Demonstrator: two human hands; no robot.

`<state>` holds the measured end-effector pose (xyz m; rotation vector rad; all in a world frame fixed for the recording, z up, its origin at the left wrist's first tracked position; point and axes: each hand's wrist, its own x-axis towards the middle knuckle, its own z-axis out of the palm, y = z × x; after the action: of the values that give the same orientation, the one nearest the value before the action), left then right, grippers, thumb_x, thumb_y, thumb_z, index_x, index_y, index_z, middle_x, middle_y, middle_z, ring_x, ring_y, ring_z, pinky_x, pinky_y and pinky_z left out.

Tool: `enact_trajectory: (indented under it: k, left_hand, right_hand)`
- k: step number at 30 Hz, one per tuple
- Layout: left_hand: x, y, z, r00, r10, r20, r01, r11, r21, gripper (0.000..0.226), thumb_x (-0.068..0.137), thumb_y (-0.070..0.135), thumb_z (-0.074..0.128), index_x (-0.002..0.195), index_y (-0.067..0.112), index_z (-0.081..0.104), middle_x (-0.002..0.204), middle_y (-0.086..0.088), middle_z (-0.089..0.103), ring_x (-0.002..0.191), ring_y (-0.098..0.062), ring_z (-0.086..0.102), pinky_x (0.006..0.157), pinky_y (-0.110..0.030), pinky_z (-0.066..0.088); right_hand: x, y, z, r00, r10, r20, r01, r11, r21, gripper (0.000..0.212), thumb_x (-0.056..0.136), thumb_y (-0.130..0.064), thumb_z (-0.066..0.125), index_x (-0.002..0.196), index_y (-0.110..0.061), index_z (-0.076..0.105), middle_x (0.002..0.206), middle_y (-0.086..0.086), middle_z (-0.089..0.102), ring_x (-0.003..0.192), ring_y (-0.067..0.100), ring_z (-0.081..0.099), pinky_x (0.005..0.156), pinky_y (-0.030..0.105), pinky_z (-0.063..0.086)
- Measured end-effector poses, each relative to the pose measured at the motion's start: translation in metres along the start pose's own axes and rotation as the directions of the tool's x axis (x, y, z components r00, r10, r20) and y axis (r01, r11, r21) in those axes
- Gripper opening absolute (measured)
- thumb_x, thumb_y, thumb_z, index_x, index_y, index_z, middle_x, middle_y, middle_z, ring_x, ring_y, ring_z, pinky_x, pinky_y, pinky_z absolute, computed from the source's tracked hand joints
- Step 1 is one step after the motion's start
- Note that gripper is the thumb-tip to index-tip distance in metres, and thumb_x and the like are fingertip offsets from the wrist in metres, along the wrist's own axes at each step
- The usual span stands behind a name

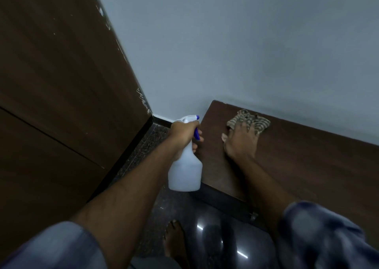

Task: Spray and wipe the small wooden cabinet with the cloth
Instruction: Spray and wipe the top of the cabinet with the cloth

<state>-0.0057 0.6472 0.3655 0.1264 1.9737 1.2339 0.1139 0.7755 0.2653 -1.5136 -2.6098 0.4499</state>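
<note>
The small wooden cabinet (303, 166) is dark brown and stands against the pale wall at the right. My left hand (182, 134) grips a white spray bottle (185, 170) by its neck, fingers on the blue trigger, just left of the cabinet's edge. On the cabinet top lies a striped brown cloth (253, 123). My right hand (240, 143) presses down on the cloth with fingers spread flat over it, near the cabinet's back left corner.
A tall dark wooden door or wardrobe panel (61, 94) fills the left side. The dark polished floor (215, 238) lies below, with my bare foot (176, 242) on it. A metal latch (253, 215) shows on the cabinet front.
</note>
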Motion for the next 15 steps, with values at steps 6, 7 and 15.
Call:
enact_trajectory:
  k: [6, 7, 15]
  left_hand:
    - [0.014, -0.004, 0.000, 0.997, -0.030, 0.076, 0.026, 0.998, 0.048, 0.028, 0.095, 0.024, 0.063, 0.094, -0.001, 0.076, 0.089, -0.024, 0.080, 0.041, -0.026, 0.052, 0.049, -0.027, 0.047]
    - [0.014, -0.006, 0.001, 0.996, -0.041, 0.082, 0.036, 0.997, 0.066, 0.031, 0.095, 0.025, 0.063, 0.094, -0.002, 0.076, 0.090, -0.023, 0.080, 0.039, -0.024, 0.051, 0.050, -0.027, 0.047]
    - [0.020, -0.018, 0.006, 0.995, -0.047, 0.086, 0.042, 0.997, 0.062, 0.030, 0.095, 0.025, 0.064, 0.094, -0.002, 0.075, 0.085, -0.021, 0.080, 0.032, -0.023, 0.049, 0.046, -0.026, 0.046]
  right_hand:
    - [0.045, 0.007, 0.005, 0.865, -0.500, 0.046, 0.499, 0.866, 0.027, 0.060, 0.096, -0.041, 0.031, 0.151, -0.019, 0.042, 0.158, 0.007, 0.040, 0.148, 0.026, 0.029, 0.123, 0.044, 0.019]
    - [0.057, 0.005, 0.004, 0.944, -0.331, 0.018, 0.330, 0.944, 0.022, 0.060, 0.095, -0.041, 0.032, 0.150, -0.018, 0.043, 0.157, 0.009, 0.040, 0.147, 0.028, 0.029, 0.123, 0.046, 0.020]
    - [0.069, -0.020, 0.018, 0.829, -0.542, 0.139, 0.554, 0.830, -0.068, 0.067, 0.097, -0.050, 0.015, 0.157, -0.025, 0.030, 0.165, 0.000, 0.025, 0.153, 0.024, 0.017, 0.123, 0.048, 0.015]
